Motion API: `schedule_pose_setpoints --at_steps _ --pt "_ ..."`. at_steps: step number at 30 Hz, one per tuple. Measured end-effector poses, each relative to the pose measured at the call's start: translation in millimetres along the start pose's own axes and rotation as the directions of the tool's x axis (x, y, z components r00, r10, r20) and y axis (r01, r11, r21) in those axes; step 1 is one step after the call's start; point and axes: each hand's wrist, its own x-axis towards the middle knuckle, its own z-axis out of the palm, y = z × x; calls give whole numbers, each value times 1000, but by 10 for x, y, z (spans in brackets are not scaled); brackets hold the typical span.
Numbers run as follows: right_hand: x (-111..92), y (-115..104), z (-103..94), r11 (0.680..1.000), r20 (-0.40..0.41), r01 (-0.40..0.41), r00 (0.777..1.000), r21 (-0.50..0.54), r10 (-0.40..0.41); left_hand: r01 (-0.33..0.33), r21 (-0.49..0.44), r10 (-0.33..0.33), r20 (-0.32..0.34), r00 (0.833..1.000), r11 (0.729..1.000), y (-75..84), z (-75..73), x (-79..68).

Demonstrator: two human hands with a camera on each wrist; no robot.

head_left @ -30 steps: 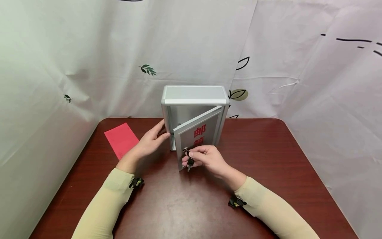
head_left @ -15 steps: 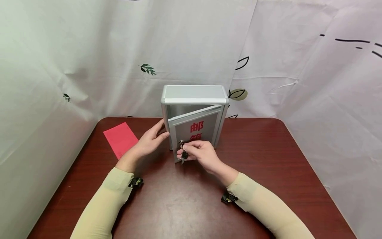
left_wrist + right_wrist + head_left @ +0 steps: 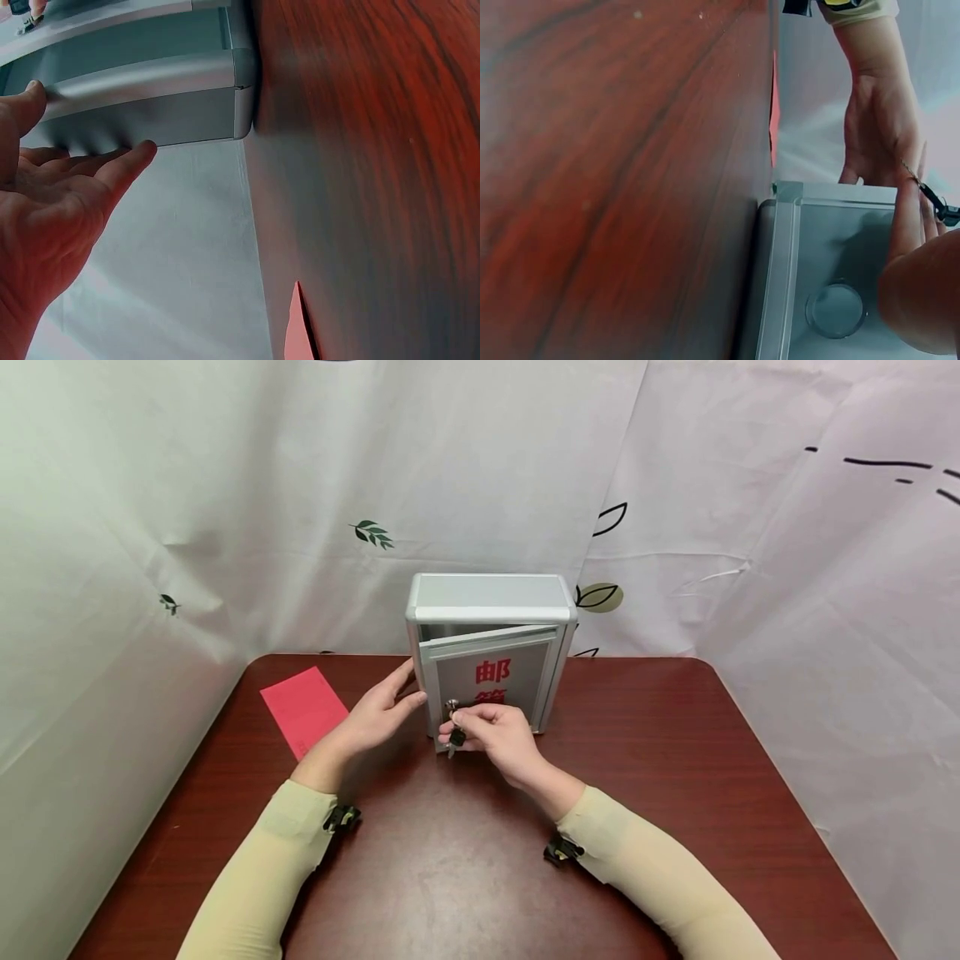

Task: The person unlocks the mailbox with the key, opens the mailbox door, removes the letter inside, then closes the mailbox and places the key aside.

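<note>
A silver metal mailbox (image 3: 491, 593) stands upright on the table, its door (image 3: 517, 685) slightly ajar and marked with red characters. My left hand (image 3: 378, 714) rests against the mailbox's left side. In the left wrist view, its fairly straight fingers (image 3: 124, 169) touch the side panel and the thumb lies at the front frame. My right hand (image 3: 498, 739) pinches a key in the door lock (image 3: 451, 704) between thumb and finger. A second key with a black head (image 3: 457, 737) dangles below from the ring. The pinched key is mostly hidden by the fingers.
A red envelope (image 3: 306, 706) lies flat on the dark red-brown table (image 3: 465, 877), left of the mailbox and partly behind my left forearm. A white patterned cloth (image 3: 480, 468) hangs behind the table and along both sides.
My right hand has moved away from me and slightly left, swinging the door nearly flush with the mailbox frame. The dangling key moved with it. My left hand has stayed at the mailbox's side.
</note>
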Motion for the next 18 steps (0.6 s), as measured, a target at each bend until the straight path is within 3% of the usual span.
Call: schedule_pose_setpoints --at_steps 18 --pt "144 42 59 999 -70 32 997 25 -30 0 19 0 1 1000 1000 -4 -3 -5"
